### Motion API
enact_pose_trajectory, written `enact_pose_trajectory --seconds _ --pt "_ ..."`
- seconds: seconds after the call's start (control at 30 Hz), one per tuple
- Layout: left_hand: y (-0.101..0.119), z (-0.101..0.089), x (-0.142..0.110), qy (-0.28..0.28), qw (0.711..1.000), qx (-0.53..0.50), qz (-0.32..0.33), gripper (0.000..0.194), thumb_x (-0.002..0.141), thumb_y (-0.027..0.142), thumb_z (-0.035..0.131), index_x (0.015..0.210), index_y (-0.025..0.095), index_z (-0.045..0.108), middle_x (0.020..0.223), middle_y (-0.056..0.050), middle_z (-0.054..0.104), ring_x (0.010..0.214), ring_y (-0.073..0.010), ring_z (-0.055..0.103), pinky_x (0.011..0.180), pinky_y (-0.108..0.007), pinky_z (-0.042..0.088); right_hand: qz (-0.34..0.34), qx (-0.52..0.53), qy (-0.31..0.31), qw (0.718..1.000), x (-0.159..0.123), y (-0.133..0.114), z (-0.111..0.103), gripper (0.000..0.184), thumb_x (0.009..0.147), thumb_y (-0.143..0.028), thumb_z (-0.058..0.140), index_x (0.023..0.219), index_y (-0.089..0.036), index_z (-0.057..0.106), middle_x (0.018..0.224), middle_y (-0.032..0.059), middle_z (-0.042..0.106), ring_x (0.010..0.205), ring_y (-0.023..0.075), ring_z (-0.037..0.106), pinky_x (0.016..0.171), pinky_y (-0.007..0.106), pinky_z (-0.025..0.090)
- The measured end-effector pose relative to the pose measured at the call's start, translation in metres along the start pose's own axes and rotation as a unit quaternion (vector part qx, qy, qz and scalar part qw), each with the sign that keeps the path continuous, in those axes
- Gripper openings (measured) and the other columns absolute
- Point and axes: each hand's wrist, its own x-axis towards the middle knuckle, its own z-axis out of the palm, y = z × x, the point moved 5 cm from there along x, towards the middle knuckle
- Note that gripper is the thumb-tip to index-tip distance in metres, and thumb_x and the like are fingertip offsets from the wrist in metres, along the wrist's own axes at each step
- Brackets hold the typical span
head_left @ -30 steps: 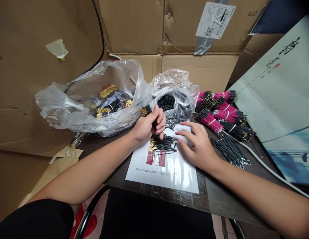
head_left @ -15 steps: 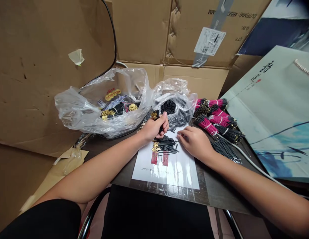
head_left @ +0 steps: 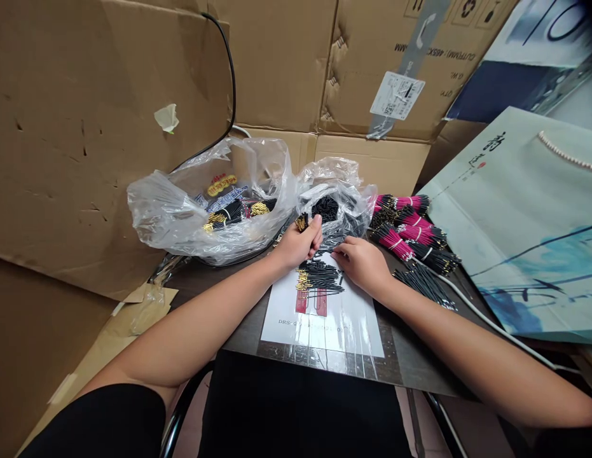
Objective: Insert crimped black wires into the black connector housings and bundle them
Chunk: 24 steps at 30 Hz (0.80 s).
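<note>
My left hand (head_left: 298, 245) is closed around a bundle of black wires (head_left: 302, 222), whose gold tips poke out above the fist. My right hand (head_left: 366, 262) has its thumb and fingers pressed together, low over small loose black pieces (head_left: 330, 243); what it pinches, if anything, is too small to make out. Below both hands, a pile of black wires with gold ends (head_left: 324, 277) lies across a printed white sheet (head_left: 319, 331). Just behind the hands, an open clear plastic bag (head_left: 360, 198) holds many short black pieces (head_left: 325, 207).
A larger clear bag (head_left: 162, 213) with wire bundles stands at left. Pink and black tied bundles (head_left: 410, 232) and loose black wires (head_left: 426, 286) lie at right, beside a white cable (head_left: 486, 318) and a paper bag (head_left: 529, 222). Cardboard (head_left: 276, 70) walls the back.
The view has shifted slightly. My right hand has moved a little left, closer to my left hand, and its fingertips are now at the small black pieces. My left hand keeps its grip.
</note>
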Motion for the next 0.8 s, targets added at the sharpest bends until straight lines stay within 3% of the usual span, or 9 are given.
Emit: enact_pose_trajectory --seconds 0.13,0.27,0.37,0.47,0.57,0.67,0.8 --pt "0.001 0.003 -0.001 -0.024 0.999 0.019 0.025 0.051 0.093 0.056 0.039 0.061 0.017 0.039 0.055 0.003 0.042 0.043 -0.0056 0.040 0.039 -0.019 0.030 -0.009 -0.001 -0.004 1.000 0.002 -0.001 0.002 0.014 0.090 -0.022 0.050 0.084 -0.018 0.062 0.085 0.0051 0.060 0.078 0.0163 0.054 0.064 0.028 0.033" --pt "0.003 0.005 -0.002 -0.045 0.994 0.048 0.082 0.051 0.095 0.054 0.038 0.062 0.016 0.042 0.057 0.001 0.048 0.056 -0.0091 0.050 0.061 -0.024 0.044 -0.023 -0.003 -0.009 1.000 0.005 0.002 0.006 0.015 0.089 -0.016 0.045 0.079 -0.015 0.057 0.083 0.0083 0.057 0.079 0.0195 0.050 0.067 0.031 0.034" --pt "0.002 0.007 -0.005 -0.056 0.993 0.072 0.073 0.049 0.095 0.055 0.036 0.065 0.017 0.045 0.057 0.001 0.045 0.054 -0.0097 0.048 0.058 -0.025 0.042 -0.030 0.012 -0.010 0.999 0.000 0.005 0.002 0.015 0.089 -0.015 0.042 0.079 -0.015 0.054 0.085 0.0093 0.056 0.080 0.0199 0.048 0.070 0.032 0.036" --pt "0.003 0.009 -0.009 -0.063 0.981 0.164 0.077 0.048 0.096 0.052 0.034 0.068 0.016 0.047 0.056 0.002 0.044 0.053 -0.0098 0.043 0.056 -0.025 0.037 -0.027 0.041 0.001 0.999 -0.014 0.005 -0.012 0.011 0.089 -0.015 0.041 0.082 -0.017 0.050 0.086 0.0073 0.055 0.081 0.0185 0.049 0.069 0.030 0.038" --pt "0.010 0.019 -0.016 -0.102 0.948 0.271 0.132 0.044 0.098 0.045 0.034 0.070 0.015 0.052 0.063 0.000 0.049 0.062 -0.0114 0.046 0.065 -0.026 0.036 -0.003 0.072 0.036 0.997 -0.033 -0.002 -0.032 0.011 0.092 -0.015 0.037 0.088 -0.018 0.046 0.081 0.0045 0.054 0.076 0.0159 0.049 0.066 0.028 0.038" --pt "0.015 0.034 -0.024 -0.154 0.929 0.297 0.161 0.039 0.098 0.039 0.034 0.074 0.015 0.054 0.069 0.000 0.052 0.067 -0.0118 0.047 0.068 -0.025 0.036 -0.003 0.103 0.075 0.992 -0.050 -0.015 -0.047 0.011 0.094 -0.015 0.035 0.090 -0.019 0.045 0.079 0.0028 0.052 0.070 0.0137 0.048 0.065 0.027 0.040" --pt "0.019 0.049 -0.033 -0.194 0.927 0.286 0.147 0.041 0.098 0.041 0.032 0.075 0.016 0.053 0.072 -0.001 0.054 0.068 -0.0120 0.049 0.070 -0.024 0.037 -0.069 0.157 0.138 0.975 -0.060 -0.032 -0.058 0.013 0.093 -0.011 0.038 0.092 -0.019 0.049 0.082 0.0043 0.054 0.076 0.0146 0.052 0.072 0.029 0.043"
